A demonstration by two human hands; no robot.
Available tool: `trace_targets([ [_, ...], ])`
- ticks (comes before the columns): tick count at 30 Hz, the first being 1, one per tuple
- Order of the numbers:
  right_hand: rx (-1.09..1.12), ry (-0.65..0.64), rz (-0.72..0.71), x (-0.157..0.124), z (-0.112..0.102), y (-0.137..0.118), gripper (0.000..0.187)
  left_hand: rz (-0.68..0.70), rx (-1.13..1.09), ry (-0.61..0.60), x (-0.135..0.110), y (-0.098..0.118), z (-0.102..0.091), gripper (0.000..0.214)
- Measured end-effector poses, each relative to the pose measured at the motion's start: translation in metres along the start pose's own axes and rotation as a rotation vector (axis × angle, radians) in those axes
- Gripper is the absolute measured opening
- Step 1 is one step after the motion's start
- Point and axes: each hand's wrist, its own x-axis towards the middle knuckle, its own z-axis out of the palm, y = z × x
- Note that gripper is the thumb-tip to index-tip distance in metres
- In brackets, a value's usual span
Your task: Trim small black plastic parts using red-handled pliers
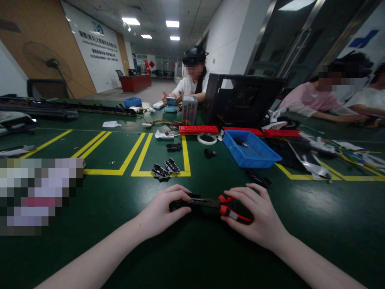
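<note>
My right hand [258,214] is closed around the red and black handles of needle-nose pliers [207,202], whose jaws point left. In my left hand [167,208] is a small black part [177,204], pinched between thumb and fingers and mostly hidden by them. The plier tips meet this part; whether they grip it, I cannot tell. Beyond my hands lie black and silver plastic pieces [161,171] by the yellow tape, another black piece [174,147], and a short black cylinder [210,153].
A blue bin [251,148] with a dark item inside stands ahead right. Behind it are a red power strip [199,129], a black computer case [240,100] and a grey metal box [189,108]. Cables [357,156] lie at right. Across the table a person [192,80] wears a headset.
</note>
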Motion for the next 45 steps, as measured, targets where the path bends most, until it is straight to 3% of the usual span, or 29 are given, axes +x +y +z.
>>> trace_targets([
  [14, 0.144, -0.053, 0.05, 0.0014, -0.0018, -0.0045, 0.036, -0.008, 0.02, 0.038, -0.0003, 0.0011, -0.0003, 0.014],
  [25, 0.123, -0.099, 0.07, -0.0027, 0.0005, -0.0039, 0.049, 0.005, 0.042, 0.033, 0.0001, -0.0009, -0.0007, 0.014],
  [30, 0.093, -0.17, 0.114, 0.0035, -0.0044, -0.0089, 0.035, 0.024, 0.056, 0.035, 0.0007, -0.0011, -0.0001, 0.016],
  [33, 0.076, -0.202, 0.128, 0.0056, -0.0051, -0.0088, 0.035, 0.038, 0.063, 0.033, 0.0002, -0.0007, 0.0005, 0.019],
  [45, -0.001, -0.122, 0.038, 0.0048, -0.0029, -0.0042, 0.037, 0.058, 0.048, 0.028, -0.0006, 0.0061, -0.0003, 0.022],
])
